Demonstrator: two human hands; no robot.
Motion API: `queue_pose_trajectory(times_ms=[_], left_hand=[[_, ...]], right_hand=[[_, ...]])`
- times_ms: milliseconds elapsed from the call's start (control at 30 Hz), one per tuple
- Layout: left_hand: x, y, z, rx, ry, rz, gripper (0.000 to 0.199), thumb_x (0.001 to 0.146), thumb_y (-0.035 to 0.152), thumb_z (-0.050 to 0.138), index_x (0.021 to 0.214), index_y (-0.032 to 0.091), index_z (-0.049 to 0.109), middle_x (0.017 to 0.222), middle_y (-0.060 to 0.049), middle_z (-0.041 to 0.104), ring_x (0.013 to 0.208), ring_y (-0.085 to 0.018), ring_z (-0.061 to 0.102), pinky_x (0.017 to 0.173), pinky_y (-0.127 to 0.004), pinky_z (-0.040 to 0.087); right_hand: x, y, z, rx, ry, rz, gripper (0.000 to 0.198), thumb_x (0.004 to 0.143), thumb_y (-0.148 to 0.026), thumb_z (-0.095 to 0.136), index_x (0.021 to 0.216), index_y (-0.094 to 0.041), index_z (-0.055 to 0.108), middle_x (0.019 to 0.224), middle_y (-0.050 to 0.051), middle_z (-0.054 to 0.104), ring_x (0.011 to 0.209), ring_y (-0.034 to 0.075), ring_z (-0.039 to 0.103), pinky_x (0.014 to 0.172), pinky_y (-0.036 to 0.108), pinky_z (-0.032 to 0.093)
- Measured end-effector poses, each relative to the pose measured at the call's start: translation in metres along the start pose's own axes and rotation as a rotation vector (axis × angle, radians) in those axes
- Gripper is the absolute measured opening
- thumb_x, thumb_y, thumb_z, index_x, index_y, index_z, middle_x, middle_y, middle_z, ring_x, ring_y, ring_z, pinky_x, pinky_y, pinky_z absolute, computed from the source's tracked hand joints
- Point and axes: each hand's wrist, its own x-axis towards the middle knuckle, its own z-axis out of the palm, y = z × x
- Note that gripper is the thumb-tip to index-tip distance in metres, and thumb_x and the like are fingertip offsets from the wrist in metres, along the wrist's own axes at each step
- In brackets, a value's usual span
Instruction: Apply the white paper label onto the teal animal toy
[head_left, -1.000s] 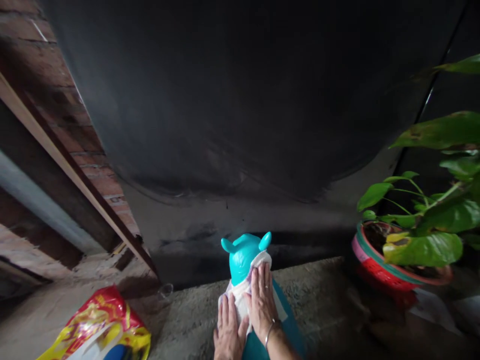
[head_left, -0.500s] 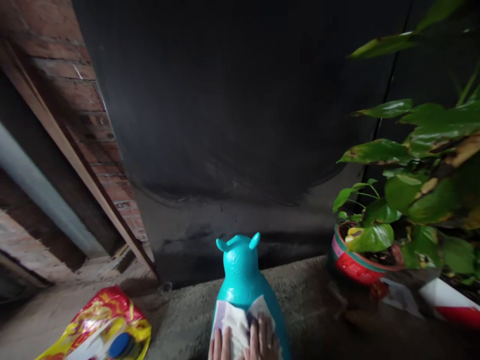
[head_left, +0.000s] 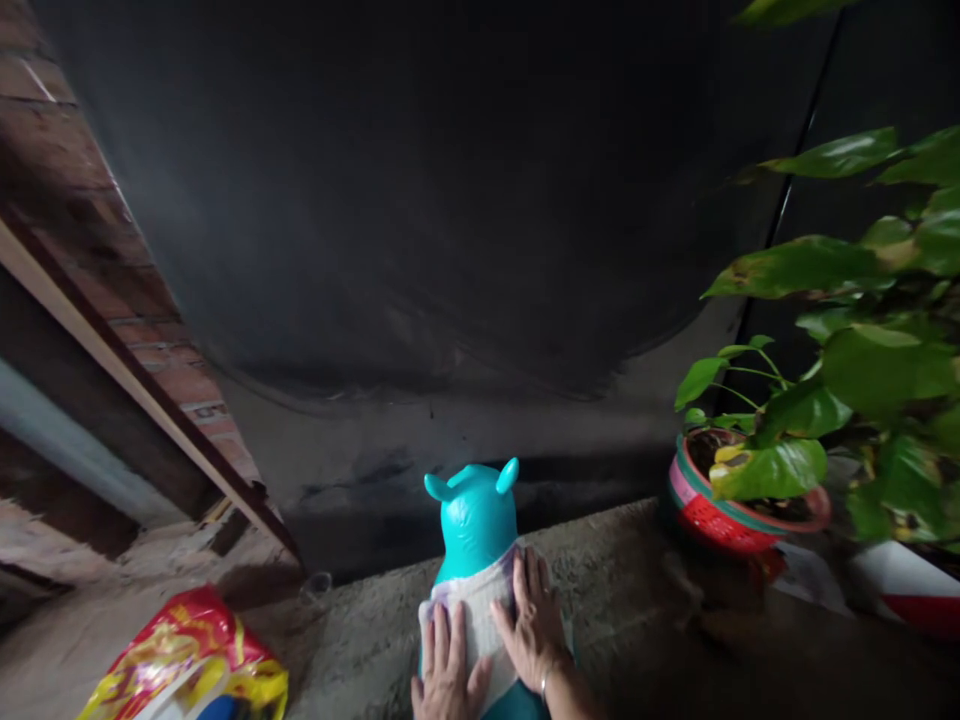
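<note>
A turquoise inflatable-looking animal toy (head_left: 480, 525) with two ears stands at the bottom middle, its back toward me. Over its back lies a whitish cloth (head_left: 480, 605) with purple edging. My left hand (head_left: 446, 660) rests flat on the cloth's left part, fingers stretched out. Higher up on the right, my right hand (head_left: 534, 620) presses on the cloth with its fingers extended and thumb spread; a bracelet shows at its wrist. The toy's lower body is partly covered by the cloth and hands.
A dark panel (head_left: 450, 250) rises behind the toy. On the right stands a leafy plant in a red and green pot (head_left: 720, 515). A red and yellow plastic bag (head_left: 195, 650) lies at the lower left. Brick wall (head_left: 82, 210) and a wooden frame (head_left: 150, 390) border the left.
Both hands have moved up the toy's back and the cloth is now spread higher, to just below the head. The view has shifted slightly right; the bag sits further left.
</note>
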Motion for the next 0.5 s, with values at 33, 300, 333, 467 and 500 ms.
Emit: queue_pose_trajectory(times_ms=[33, 300, 333, 467, 500], left_hand=[[0.005, 0.001, -0.001, 0.001, -0.005, 0.007, 0.06, 0.094, 0.042, 0.03, 0.15, 0.027, 0.017, 0.164, -0.005, 0.005, 0.151, -0.029, -0.002, 0.111, -0.067, 0.031], [0.004, -0.002, 0.002, 0.02, 0.062, -0.015, 0.057, 0.095, 0.041, 0.025, 0.15, 0.028, 0.02, 0.164, -0.003, 0.009, 0.151, -0.025, 0.002, 0.112, -0.064, 0.033], [0.0, -0.001, 0.0, 0.016, 0.07, -0.014, 0.057, 0.095, 0.041, 0.024, 0.15, 0.028, 0.021, 0.164, -0.003, 0.011, 0.151, -0.025, 0.004, 0.111, -0.062, 0.034], [-0.035, 0.001, -0.004, 0.044, 0.067, -0.004, 0.056, 0.093, 0.04, 0.025, 0.149, 0.029, 0.025, 0.162, -0.002, 0.016, 0.151, -0.025, 0.012, 0.109, -0.061, 0.038], [-0.047, 0.0, -0.003, 0.06, 0.063, 0.001, 0.057, 0.092, 0.039, 0.028, 0.148, 0.03, 0.026, 0.162, -0.001, 0.016, 0.151, -0.025, 0.014, 0.108, -0.061, 0.039]], right_hand=[[0.004, 0.0, -0.001, 0.011, -0.012, -0.004, 0.068, 0.096, -0.049, 0.038, 0.153, -0.018, 0.018, 0.16, 0.007, 0.012, 0.148, 0.031, 0.018, 0.116, 0.053, 0.033], [-0.007, -0.007, 0.006, -0.001, 0.037, 0.07, 0.064, 0.095, -0.046, 0.04, 0.152, -0.021, 0.023, 0.158, 0.008, 0.02, 0.144, 0.035, 0.029, 0.107, 0.055, 0.043], [-0.014, -0.008, 0.007, -0.009, 0.044, 0.098, 0.064, 0.094, -0.046, 0.041, 0.151, -0.021, 0.025, 0.158, 0.009, 0.023, 0.142, 0.036, 0.031, 0.105, 0.056, 0.045], [-0.06, 0.0, 0.026, -0.052, 0.133, 0.167, 0.064, 0.09, -0.049, 0.049, 0.147, -0.023, 0.036, 0.154, 0.011, 0.032, 0.136, 0.039, 0.041, 0.096, 0.055, 0.051], [-0.076, 0.005, 0.034, -0.072, 0.182, 0.165, 0.064, 0.089, -0.049, 0.05, 0.146, -0.022, 0.038, 0.153, 0.012, 0.035, 0.134, 0.039, 0.044, 0.094, 0.055, 0.052]])
